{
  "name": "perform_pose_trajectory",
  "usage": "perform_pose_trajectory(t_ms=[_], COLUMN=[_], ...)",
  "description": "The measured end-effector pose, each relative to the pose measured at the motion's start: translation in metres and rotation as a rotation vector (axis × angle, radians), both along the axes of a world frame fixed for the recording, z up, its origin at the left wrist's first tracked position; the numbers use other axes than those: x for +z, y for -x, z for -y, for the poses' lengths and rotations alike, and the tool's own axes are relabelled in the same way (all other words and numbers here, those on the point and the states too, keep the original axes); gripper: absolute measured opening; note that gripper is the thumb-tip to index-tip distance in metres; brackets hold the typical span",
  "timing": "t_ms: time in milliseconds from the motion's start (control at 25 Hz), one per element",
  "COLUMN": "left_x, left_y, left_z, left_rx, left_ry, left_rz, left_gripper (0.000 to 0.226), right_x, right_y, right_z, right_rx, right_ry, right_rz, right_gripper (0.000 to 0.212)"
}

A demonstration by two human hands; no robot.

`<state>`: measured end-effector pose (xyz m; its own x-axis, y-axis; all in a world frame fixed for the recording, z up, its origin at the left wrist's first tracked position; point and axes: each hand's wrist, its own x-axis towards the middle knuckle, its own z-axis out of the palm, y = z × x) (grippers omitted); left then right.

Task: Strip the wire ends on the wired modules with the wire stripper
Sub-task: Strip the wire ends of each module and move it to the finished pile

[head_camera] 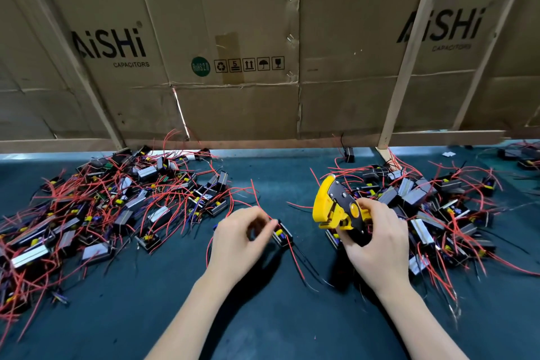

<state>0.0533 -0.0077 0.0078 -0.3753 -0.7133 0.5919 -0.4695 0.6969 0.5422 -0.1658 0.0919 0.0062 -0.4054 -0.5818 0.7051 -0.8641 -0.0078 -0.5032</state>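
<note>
My right hand [377, 240] grips the handles of a yellow and black wire stripper [336, 207], its jaws pointing up and left above the mat. My left hand [238, 235] has curled fingers beside a small black wired module [283, 235] with red and black wires trailing toward me; the hand is blurred and I cannot tell whether it pinches the module or its red wire. A big heap of wired modules with red wires [102, 207] lies at the left. A second heap of modules [432, 213] lies at the right behind my right hand.
The dark green mat [263, 316] covers the bench. Cardboard sheets [233, 52] printed AiSHi on a wooden frame [397, 82] wall off the back. More modules [520, 155] lie at the far right beyond the frame.
</note>
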Motion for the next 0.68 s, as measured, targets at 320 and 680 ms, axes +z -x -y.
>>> perform_pose_trajectory(t_ms=[320,680], left_x=[-0.006,-0.002], left_y=[0.016,0.010], left_z=[-0.012,-0.018], left_rx=[-0.421,-0.246], left_ry=[0.102,-0.126], left_rz=[0.345,-0.030], left_gripper=[0.017,0.009], right_x=[-0.003,-0.007], right_y=[0.005,0.013], right_z=[0.000,0.002], right_rx=[-0.139,-0.401], right_ry=[0.024,-0.191], right_rz=[-0.123,-0.433], right_gripper=[0.057,0.063])
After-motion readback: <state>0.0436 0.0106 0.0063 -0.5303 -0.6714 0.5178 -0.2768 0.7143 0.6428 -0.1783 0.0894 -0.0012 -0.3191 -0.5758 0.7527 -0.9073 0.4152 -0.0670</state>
